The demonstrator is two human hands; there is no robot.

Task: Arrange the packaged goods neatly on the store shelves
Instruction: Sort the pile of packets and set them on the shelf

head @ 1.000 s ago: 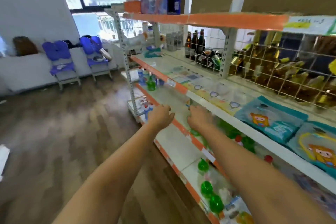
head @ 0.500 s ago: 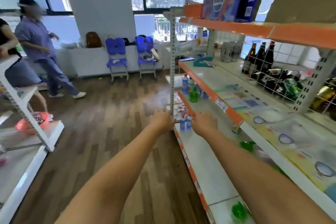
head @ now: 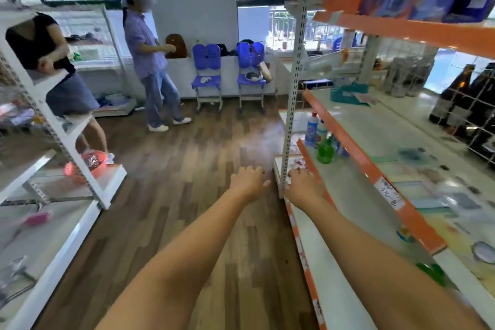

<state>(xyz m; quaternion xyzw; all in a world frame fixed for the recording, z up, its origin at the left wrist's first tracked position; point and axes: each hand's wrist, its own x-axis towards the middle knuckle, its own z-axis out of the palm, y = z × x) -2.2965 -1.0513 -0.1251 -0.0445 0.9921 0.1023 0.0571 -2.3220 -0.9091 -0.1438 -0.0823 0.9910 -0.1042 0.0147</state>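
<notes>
While both arms reach forward along the aisle, neither hand holds anything: the left hand (head: 249,181) hangs over the wooden floor (head: 171,195) with its fingers loosely curled and slightly apart, and the right hand (head: 304,182) sits just beside the white shelf upright (head: 290,104), fingers bent downward over the near end of the lower shelf (head: 340,195). Whether the right fingertips touch the shelf edge I cannot tell.

The packaged goods lie ahead and to the right. A blue-and-white bottle (head: 312,126) and a green bottle (head: 325,151) stand close together at the far end of the lower shelf, with small red-and-white packets (head: 297,165) just beyond the right hand. Flat packets (head: 442,195) lie spread and blurred on the middle shelf behind its orange edge strip (head: 375,171), and a green item (head: 431,272) shows below that strip nearer the camera.

The step in hand looks like a reach toward the small packets or the bottles at the shelf end. To do it well, the right hand should go in under the orange strip without knocking it, take one item at a time, and the left should steady the neighbours. The bottles stand upright and close together, so a careless sweep could topple them. Facing labels outward and closing gaps toward the front edge would make the row neat. Two other people (head: 150,61) stand well apart near the blue chairs (head: 206,72), clear of the reach.
</notes>
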